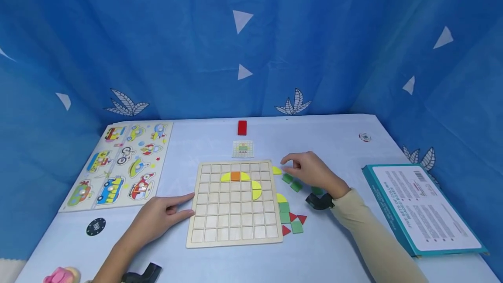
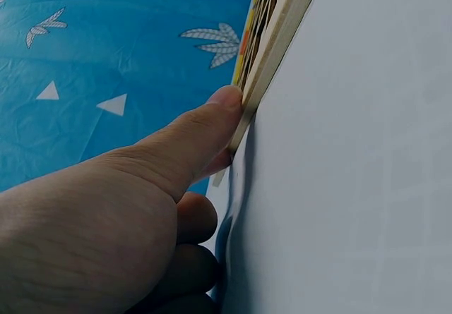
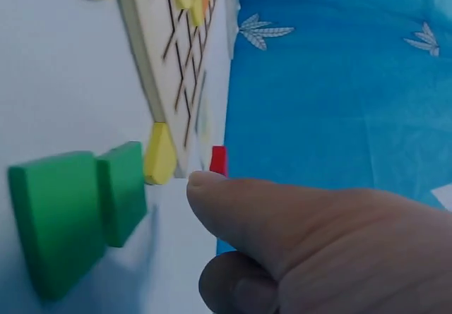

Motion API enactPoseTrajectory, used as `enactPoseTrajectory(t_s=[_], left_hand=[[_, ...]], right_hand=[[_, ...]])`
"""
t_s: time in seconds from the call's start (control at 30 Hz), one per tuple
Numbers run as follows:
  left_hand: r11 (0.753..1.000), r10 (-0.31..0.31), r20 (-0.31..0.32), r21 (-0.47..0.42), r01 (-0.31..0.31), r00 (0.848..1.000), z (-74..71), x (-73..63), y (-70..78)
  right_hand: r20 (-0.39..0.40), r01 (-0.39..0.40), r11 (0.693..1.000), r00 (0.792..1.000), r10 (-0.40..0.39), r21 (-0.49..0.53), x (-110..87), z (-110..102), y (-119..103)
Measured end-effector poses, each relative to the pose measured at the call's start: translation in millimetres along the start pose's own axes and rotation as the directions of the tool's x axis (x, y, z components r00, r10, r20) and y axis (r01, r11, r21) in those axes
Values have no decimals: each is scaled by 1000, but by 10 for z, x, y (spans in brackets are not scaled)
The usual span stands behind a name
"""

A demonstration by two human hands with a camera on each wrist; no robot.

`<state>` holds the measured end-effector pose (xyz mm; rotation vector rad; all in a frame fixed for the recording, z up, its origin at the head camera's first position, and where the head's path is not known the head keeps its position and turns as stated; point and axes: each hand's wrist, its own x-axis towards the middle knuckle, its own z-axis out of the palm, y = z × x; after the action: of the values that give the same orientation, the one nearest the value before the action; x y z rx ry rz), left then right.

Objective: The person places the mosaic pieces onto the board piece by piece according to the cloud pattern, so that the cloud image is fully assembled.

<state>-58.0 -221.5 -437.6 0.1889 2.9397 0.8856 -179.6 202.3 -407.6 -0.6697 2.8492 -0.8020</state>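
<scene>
A wooden grid board (image 1: 224, 222) lies in the middle of the table, carrying an orange square (image 1: 235, 176) and several yellow quarter-round pieces (image 1: 256, 194). My left hand (image 1: 157, 217) touches its left edge with outstretched thumb and index finger; in the left wrist view the thumb rests against the board's side (image 2: 272, 60). My right hand (image 1: 312, 169) hovers beyond the board's right edge, with no piece visible in its fingers. Nearest to it are a yellow piece (image 3: 161, 155) beside the board and green squares (image 3: 67, 215). Further green squares (image 1: 297, 227) and red triangles (image 1: 286, 230) lie nearer me.
A small pattern card (image 1: 242, 149) and a red block (image 1: 242, 128) lie behind the board. On the left are a vehicle puzzle (image 1: 129, 165), a black chip (image 1: 96, 226) and a pink object (image 1: 60, 275). A teal box (image 1: 426, 208) and a white chip (image 1: 364, 137) lie right.
</scene>
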Motion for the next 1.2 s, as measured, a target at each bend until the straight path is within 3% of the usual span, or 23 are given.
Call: enactPoseTrajectory(t_s=[0.2,0.7,1.0,1.2], left_hand=[[1000,3,-5,-4,-3,1000,-2,0,-2],[1000,4,1,29,-4,1000,12,0,-18],[1000,-26,12,18,26,1000,22,-29,-9],[1000,-11,0,28,11,1000,19,-10,-5]], right_hand=[[39,-6,1000,999,7,-28,31,120,23],[-26,-6,991,1000,3,-134,54,323,-104],[4,26,991,1000,-25,-132,44,295,-87],[23,21,996,1000,-19,-91,30,197,-40]])
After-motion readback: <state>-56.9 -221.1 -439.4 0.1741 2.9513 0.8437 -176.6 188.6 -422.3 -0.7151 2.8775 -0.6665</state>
